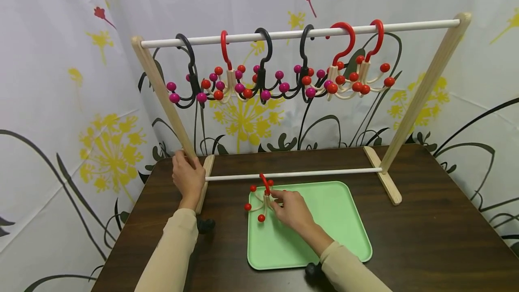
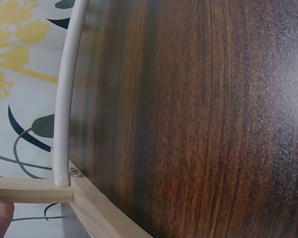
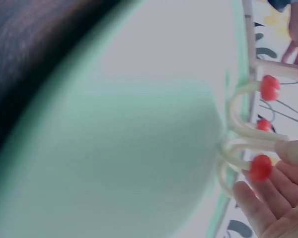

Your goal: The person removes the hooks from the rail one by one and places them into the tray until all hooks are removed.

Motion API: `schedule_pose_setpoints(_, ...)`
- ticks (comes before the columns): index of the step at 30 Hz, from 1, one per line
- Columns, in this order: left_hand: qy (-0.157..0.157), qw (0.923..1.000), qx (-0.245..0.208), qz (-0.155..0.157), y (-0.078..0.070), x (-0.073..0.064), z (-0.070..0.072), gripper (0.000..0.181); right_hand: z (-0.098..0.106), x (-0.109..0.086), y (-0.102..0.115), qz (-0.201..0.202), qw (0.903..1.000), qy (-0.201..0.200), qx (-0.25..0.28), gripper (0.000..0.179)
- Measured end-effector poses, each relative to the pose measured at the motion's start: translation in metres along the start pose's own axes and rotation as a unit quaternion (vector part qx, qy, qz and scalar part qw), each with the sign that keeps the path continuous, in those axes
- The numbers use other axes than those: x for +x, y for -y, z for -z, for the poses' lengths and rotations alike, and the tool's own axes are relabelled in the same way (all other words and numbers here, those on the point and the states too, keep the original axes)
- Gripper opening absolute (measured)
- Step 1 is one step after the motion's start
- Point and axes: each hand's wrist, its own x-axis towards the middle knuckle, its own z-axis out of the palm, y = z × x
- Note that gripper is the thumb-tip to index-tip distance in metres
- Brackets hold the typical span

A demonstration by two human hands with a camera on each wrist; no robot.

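My right hand pinches a cream hanger by its stem, just under its red hook. Curved arms tipped with red balls spread from the stem, and the hanger stands upright over the left part of a green tray. In the right wrist view the thumb and fingers close on the hanger's stem. At the left, my left hand holds the rack's wooden post near its foot. One fingertip shows against the post in the left wrist view; the other fingers are hidden.
Three black hangers with magenta balls and three cream ones with red hooks hang from the white top rail. A lower white bar crosses behind the tray. Wooden feet stand on the dark table, before a patterned curtain.
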Motion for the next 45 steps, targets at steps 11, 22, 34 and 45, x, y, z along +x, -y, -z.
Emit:
schedule_pose_setpoints(11,0.001,1.0000,-0.002,-0.009,-0.001,0.000,0.000,0.024,0.089,-0.010,0.027,0.105,0.9897,-0.080,-0.055,0.017)
schedule_pose_setpoints(22,-0.001,1.0000,0.001,-0.008,0.000,0.000,0.003,0.024,0.238,0.007,0.052,0.216,0.9243,-0.299,-0.098,0.022)
schedule_pose_setpoints(34,0.005,1.0000,0.004,-0.003,-0.001,-0.003,0.002,0.025,0.311,0.062,0.034,0.112,0.9249,-0.342,-0.124,0.038)
schedule_pose_setpoints(45,0.005,1.0000,0.005,-0.001,-0.001,-0.002,0.001,0.026,0.345,0.093,0.031,0.008,0.9798,-0.171,-0.104,0.051)
